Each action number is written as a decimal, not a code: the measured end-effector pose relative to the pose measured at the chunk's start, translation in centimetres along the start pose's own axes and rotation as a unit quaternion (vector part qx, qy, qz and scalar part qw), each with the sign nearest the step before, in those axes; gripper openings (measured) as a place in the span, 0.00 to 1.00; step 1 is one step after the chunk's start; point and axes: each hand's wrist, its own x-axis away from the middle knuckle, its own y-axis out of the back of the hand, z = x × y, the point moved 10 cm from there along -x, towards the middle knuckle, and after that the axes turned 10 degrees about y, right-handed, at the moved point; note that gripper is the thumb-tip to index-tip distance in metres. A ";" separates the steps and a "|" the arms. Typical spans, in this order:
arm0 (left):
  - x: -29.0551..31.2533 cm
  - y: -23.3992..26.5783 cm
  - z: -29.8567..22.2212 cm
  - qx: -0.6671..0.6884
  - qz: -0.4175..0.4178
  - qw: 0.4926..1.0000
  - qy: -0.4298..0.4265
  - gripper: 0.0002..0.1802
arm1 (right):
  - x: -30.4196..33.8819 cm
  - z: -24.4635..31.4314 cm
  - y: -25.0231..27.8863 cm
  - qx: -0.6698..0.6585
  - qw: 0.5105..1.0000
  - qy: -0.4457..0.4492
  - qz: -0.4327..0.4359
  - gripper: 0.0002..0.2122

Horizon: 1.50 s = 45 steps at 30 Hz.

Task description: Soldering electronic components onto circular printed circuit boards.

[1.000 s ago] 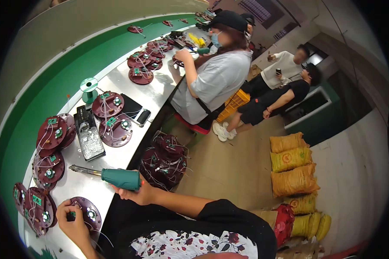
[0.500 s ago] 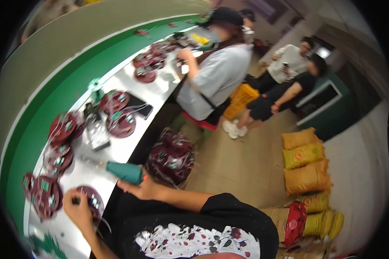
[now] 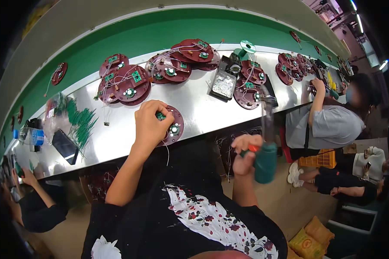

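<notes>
My left hand (image 3: 150, 125) is closed in a pinch over a dark red round plate (image 3: 176, 125), its fingertips at a small green circuit board (image 3: 161, 116). What lies between those fingertips is hidden. A round component with a pale centre sits on the same plate, and a thin white wire (image 3: 167, 153) hangs from its lower edge over the table's front. My right hand (image 3: 244, 156) grips a green-handled soldering gun (image 3: 266, 162) by its red trigger, held off the table's front edge with the slightly blurred metallic barrel pointing up.
Stacked wired plates (image 3: 132, 88) lie behind my left hand. Farther right are a metal tray (image 3: 223, 85), a green wire spool (image 3: 246, 48) and more plates. Green wire pieces (image 3: 80, 123), a phone (image 3: 65, 146) and a bottle (image 3: 30, 137) lie left. Co-workers sit on both sides.
The view has swung from the right side to face the table. The soldering gun has gone from pointing across the table to pointing upward. My left hand stays at the plate.
</notes>
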 end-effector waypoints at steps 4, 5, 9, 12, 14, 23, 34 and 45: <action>0.0 0.0 -0.1 -0.005 0.013 1.000 -0.003 0.07 | 4.5 -7.0 3.0 0.296 0.917 -0.268 0.019 0.10; -0.1 0.1 -0.1 -0.008 0.015 1.000 -0.003 0.07 | 4.7 -6.6 3.2 0.295 0.924 -0.242 0.011 0.10; -0.4 0.1 -0.7 -0.009 0.022 1.000 -0.013 0.07 | 5.0 -5.4 3.0 0.276 0.939 -0.203 0.000 0.10; -0.6 -0.1 -0.8 -0.011 0.017 1.000 -0.014 0.07 | 5.1 -5.9 2.7 0.256 0.944 -0.210 0.005 0.10; -0.6 -0.2 -0.6 -0.012 0.018 1.000 -0.013 0.07 | 5.8 -6.5 2.7 0.234 0.946 -0.223 0.010 0.12; -0.6 -0.1 -0.4 -0.021 0.049 0.998 -0.029 0.08 | 6.6 -8.0 1.5 0.204 0.945 -0.254 0.031 0.13; 3.1 2.8 -3.4 -0.253 0.158 0.938 -0.178 0.51 | 7.4 -9.4 2.0 0.188 0.938 -0.281 0.072 0.09; -16.3 13.5 -1.9 -0.223 0.187 0.957 0.011 0.52 | 4.0 -9.7 -0.4 0.120 0.955 -0.268 0.027 0.09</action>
